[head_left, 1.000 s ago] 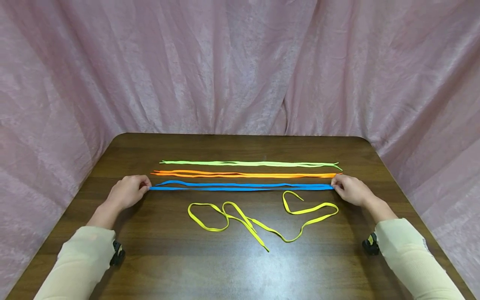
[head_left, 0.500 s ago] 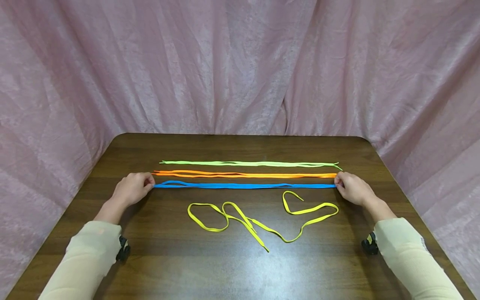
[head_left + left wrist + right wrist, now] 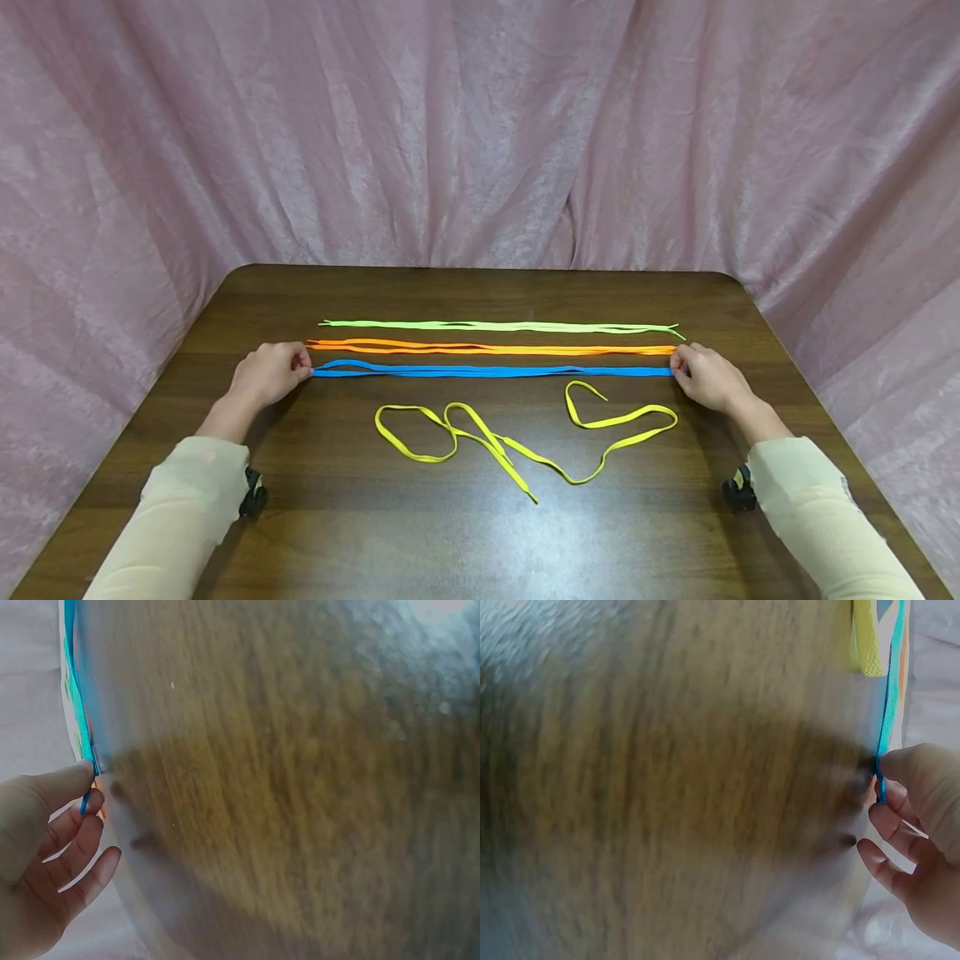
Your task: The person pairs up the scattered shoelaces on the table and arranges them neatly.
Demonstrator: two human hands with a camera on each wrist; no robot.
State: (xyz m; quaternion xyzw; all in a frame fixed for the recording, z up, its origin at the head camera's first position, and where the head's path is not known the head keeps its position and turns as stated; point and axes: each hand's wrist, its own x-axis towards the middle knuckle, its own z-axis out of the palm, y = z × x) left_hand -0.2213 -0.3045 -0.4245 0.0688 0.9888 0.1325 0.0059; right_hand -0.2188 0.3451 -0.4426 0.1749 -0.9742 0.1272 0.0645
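Observation:
A blue shoelace [image 3: 465,372], doubled into near-parallel strands, stretches sideways across the table. My left hand [image 3: 266,375] pinches its left end between thumb and forefinger; the tip pokes out past the fingers in the left wrist view. At the other end my right hand [image 3: 708,379] pinches the lace the same way, with its remaining fingers loosely bent in the right wrist view. Just behind lies a doubled orange shoelace [image 3: 525,350], its ends close to both hands. Farther back runs a doubled light green shoelace [image 3: 495,327].
In front of the blue lace, a yellow shoelace [image 3: 551,462] lies in loose loops on the brown wooden table [image 3: 360,533]. Pink curtains [image 3: 480,133] hang behind the table and along its sides.
Both hands shifted slightly; the left moved right and a little away from me. The blue lace's strands came closer together and the lace moved slightly back towards the orange one.

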